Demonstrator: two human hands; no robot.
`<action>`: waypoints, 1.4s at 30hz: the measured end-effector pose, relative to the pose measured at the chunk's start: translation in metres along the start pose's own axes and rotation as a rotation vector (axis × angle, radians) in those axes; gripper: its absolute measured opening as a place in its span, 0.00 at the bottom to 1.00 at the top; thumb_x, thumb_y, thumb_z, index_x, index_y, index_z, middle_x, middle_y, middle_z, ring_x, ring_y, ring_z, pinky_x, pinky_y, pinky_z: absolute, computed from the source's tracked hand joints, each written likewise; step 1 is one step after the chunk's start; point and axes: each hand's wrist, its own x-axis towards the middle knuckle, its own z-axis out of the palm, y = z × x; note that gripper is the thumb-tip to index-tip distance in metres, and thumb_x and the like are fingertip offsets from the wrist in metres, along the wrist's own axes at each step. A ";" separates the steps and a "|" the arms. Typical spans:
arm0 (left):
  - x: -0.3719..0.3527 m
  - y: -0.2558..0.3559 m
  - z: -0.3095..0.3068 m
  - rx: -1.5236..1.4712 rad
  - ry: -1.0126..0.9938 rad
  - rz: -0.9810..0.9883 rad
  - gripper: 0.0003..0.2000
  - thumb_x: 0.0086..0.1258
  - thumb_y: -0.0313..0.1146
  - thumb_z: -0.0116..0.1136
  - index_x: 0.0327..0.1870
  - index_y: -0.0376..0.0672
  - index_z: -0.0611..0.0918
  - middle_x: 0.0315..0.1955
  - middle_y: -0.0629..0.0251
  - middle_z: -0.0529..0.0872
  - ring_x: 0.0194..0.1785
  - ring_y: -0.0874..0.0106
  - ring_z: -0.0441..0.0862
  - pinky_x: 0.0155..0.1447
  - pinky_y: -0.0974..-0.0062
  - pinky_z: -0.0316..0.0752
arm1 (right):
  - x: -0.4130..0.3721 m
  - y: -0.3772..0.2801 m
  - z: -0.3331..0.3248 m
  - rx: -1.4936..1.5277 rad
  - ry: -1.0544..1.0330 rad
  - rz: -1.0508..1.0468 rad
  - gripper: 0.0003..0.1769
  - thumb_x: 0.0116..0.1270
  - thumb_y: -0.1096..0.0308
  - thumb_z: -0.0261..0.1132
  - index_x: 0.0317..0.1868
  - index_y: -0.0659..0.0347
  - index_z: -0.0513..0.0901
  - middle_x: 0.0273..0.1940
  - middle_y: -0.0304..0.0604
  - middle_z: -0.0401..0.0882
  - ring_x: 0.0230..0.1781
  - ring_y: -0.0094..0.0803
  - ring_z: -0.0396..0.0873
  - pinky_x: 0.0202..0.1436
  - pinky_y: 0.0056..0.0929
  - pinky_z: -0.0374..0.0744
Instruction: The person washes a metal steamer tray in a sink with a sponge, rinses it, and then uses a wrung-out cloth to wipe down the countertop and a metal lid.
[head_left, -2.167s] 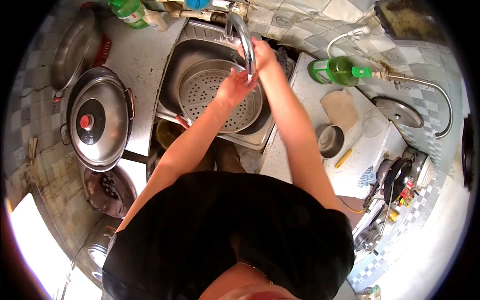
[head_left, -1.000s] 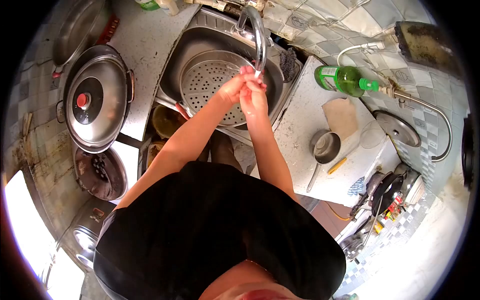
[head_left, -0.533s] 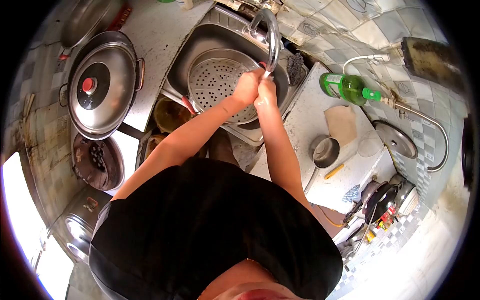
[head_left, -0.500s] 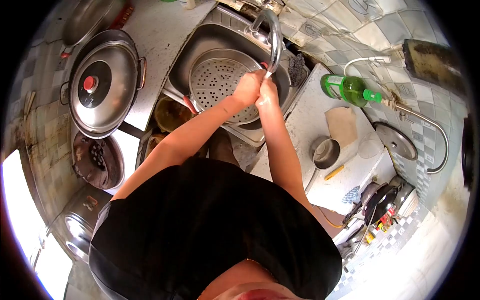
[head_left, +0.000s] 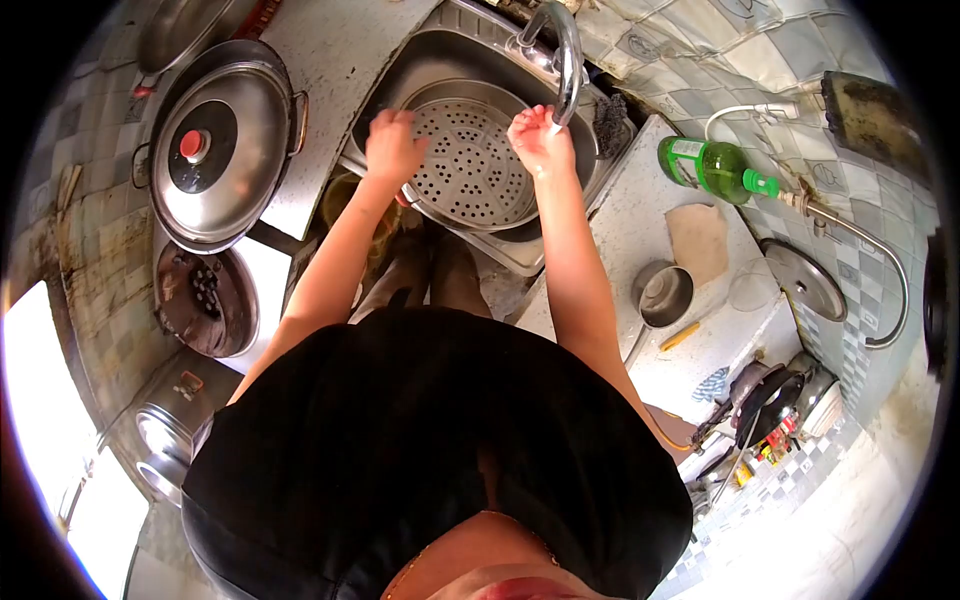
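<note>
A round metal steamer tray (head_left: 468,165) with many holes sits in the steel sink (head_left: 400,75). Over the tray's left edge hovers my left hand (head_left: 395,148), its fingers apart and nothing in it. My right hand (head_left: 541,140) is under the spout of the chrome faucet (head_left: 568,60), palm up with fingers loosely curled and parted, and it looks wet. A dark scrubbing pad (head_left: 609,120) lies at the sink's right corner.
On the left counter stands a large lidded pan (head_left: 222,150), with a dark basin (head_left: 205,305) nearer me. To the right are a green bottle (head_left: 710,168), a small saucepan (head_left: 663,294), a yellow-handled tool (head_left: 679,336) and a round lid (head_left: 805,280).
My hands were together under the faucet and have separated. The left has moved left over the tray's edge and opened; the right has stayed near the spout and turned palm up.
</note>
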 end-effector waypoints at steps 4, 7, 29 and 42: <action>-0.032 -0.011 -0.008 -0.263 -0.149 -0.471 0.25 0.53 0.46 0.72 0.38 0.32 0.76 0.34 0.50 0.82 0.39 0.54 0.83 0.44 0.64 0.80 | -0.006 0.030 0.017 -0.771 0.157 0.188 0.09 0.65 0.70 0.63 0.44 0.63 0.80 0.40 0.47 0.82 0.40 0.36 0.81 0.44 0.34 0.79; -0.048 -0.023 0.004 -0.993 -0.454 -0.908 0.24 0.54 0.43 0.73 0.35 0.32 0.74 0.23 0.56 0.80 0.22 0.63 0.82 0.26 0.68 0.80 | -0.019 0.030 -0.006 -1.615 0.454 -0.244 0.13 0.62 0.69 0.65 0.47 0.64 0.80 0.44 0.48 0.83 0.44 0.35 0.82 0.47 0.33 0.79; -0.063 -0.046 -0.011 -1.145 -0.785 -0.765 0.12 0.68 0.36 0.61 0.40 0.36 0.76 0.23 0.64 0.80 0.19 0.74 0.78 0.23 0.80 0.77 | -0.175 0.003 0.038 -2.110 0.562 -0.663 0.15 0.61 0.77 0.63 0.46 0.65 0.69 0.26 0.45 0.71 0.24 0.37 0.72 0.31 0.35 0.72; -0.057 -0.021 -0.094 -1.588 -0.032 -0.698 0.19 0.66 0.32 0.64 0.22 0.50 0.63 0.17 0.76 0.68 0.16 0.83 0.60 0.18 0.83 0.54 | -0.105 0.039 -0.040 -1.786 0.514 -0.805 0.13 0.63 0.77 0.63 0.46 0.64 0.70 0.30 0.41 0.72 0.29 0.31 0.70 0.35 0.30 0.72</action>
